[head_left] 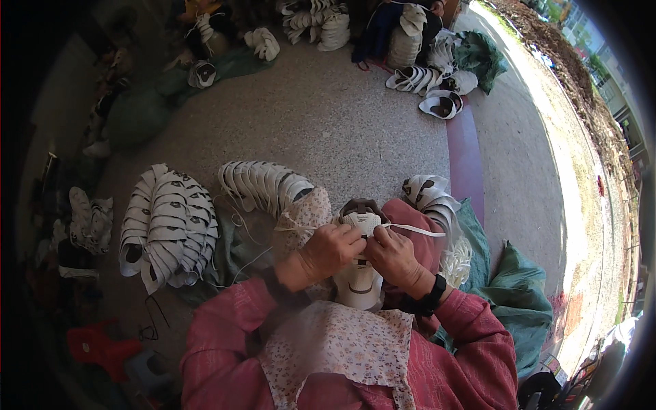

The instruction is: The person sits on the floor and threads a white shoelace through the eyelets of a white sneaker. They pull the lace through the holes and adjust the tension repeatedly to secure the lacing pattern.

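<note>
A white shoe upper (pixel 357 290) with dark brown trim lies in my lap, its toe pointing toward me and its collar away. Over its eyelet area my left hand (pixel 324 251) is closed in a pinch, with a pale lace leading out to the left. Close beside it, my right hand (pixel 398 256) is pinched too, on the white shoelace (pixel 415 229) that trails off to the right. The fingertips nearly meet above the tongue (pixel 362 221). Exactly where the lace passes through the eyelets is hidden by my fingers.
Nested stacks of white shoe uppers (pixel 169 229) stand at left; another row (pixel 263 183) lies by my knee, more uppers (pixel 432 195) at right. A bundle of white laces (pixel 456 263) rests on green sacking (pixel 512 280). Across the floor, other people sit among uppers (pixel 415 80).
</note>
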Demonstrator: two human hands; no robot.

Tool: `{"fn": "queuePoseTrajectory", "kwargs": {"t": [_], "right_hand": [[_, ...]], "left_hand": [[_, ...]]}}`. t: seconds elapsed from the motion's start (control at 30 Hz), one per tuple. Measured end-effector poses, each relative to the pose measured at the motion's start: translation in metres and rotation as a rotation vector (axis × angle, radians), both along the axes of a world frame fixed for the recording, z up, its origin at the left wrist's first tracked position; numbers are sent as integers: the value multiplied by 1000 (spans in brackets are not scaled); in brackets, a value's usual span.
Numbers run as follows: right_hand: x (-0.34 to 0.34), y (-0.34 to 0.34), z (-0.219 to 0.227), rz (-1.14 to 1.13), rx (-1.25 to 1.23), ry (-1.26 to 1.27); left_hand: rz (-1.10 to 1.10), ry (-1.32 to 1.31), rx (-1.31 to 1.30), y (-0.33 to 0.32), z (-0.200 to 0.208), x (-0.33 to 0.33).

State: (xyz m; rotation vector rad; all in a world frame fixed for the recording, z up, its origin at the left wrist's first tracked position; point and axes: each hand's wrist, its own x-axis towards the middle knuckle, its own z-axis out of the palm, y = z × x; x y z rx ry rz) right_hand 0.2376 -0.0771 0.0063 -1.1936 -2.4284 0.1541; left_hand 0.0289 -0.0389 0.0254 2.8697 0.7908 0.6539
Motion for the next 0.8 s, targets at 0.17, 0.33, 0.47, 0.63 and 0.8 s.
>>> {"fn": "queuePoseTrajectory", "kwargs": {"t": [0.17, 0.33, 0.47, 0.63, 0.8], "right_hand": [[15, -1, 19, 227, 33, -76], [38, -15, 26, 52, -506, 330], [53, -15, 28, -434, -1374, 960], [45, -6, 3, -383, -1490, 1559], [35, 4, -18, -196, -1422, 1948]], "left_hand": [[-267, 45, 351, 19, 6, -32], [-261, 123, 396, 20, 19, -66], [22, 89, 392, 15, 16, -84], [482, -30, 303, 5, 10, -91], [867, -808, -923, -25, 1, -89]]}}
